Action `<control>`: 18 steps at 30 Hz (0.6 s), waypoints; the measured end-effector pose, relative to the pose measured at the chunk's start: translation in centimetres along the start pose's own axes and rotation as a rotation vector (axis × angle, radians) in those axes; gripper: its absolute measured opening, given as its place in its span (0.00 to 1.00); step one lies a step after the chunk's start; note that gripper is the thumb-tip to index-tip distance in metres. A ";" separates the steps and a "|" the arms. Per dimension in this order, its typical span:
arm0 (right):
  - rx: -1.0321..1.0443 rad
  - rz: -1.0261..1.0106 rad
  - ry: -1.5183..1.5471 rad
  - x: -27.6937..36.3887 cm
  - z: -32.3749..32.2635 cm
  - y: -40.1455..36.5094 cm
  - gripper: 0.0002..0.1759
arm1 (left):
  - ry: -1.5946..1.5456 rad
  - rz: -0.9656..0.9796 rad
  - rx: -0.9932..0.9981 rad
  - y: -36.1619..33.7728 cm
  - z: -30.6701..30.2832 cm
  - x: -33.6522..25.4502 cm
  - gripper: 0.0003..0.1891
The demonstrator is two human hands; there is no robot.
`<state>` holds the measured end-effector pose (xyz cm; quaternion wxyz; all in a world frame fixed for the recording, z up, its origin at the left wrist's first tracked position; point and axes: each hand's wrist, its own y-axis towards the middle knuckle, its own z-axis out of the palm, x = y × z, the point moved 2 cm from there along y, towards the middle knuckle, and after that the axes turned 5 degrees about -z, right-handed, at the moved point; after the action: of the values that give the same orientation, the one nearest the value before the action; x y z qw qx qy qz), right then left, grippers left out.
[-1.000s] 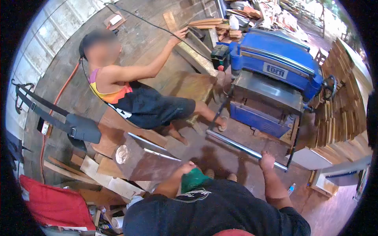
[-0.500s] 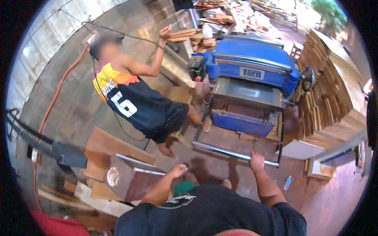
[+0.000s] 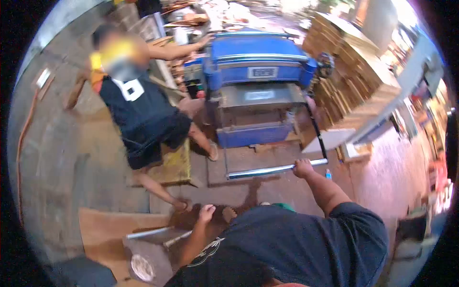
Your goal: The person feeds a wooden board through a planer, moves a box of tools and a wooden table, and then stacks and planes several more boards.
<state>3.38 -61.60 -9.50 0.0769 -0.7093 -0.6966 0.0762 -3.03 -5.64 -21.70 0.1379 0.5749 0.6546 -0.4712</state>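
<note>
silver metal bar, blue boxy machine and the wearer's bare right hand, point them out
Silver metal bar [image 3: 260,171]: head view, bare middle stretch.
Blue boxy machine [image 3: 288,73]: head view, front of its hood.
Wearer's bare right hand [image 3: 302,168]: head view, back of the hand.

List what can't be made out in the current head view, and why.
All in the head view:
Right hand: underside of its grip on the chrome roller, hidden by the hand's back.
Blue thickness planer: nameplate lettering, blurred.
Bottle: any label, too small.
Dark grey object, lower left: its remainder, cut off by the dark edge.
</note>
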 end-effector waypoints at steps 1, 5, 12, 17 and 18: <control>0.067 0.000 0.069 0.6 -0.8 -0.3 0.19 | 0.012 0.028 0.046 0.8 -0.2 -0.8 0.20; 0.341 0.095 0.394 1.8 -4.6 0.6 0.22 | -0.350 0.055 -0.090 5.5 -2.2 -6.6 0.23; -0.605 0.043 0.543 -10.3 -9.1 7.1 0.21 | -0.537 0.200 -0.149 14.7 0.7 -21.5 0.27; -0.916 0.117 0.470 -25.5 -17.1 17.1 0.24 | 0.159 -0.045 -0.556 17.9 1.3 -29.5 0.28; -0.918 0.145 0.431 -28.4 -18.3 19.6 0.25 | 0.250 -0.122 -0.595 18.7 1.1 -29.6 0.26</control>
<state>25.91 -90.43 4.16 -0.1060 -0.7161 -0.5756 -0.3804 21.97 -26.82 -9.46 0.1899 0.5224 0.8087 -0.1924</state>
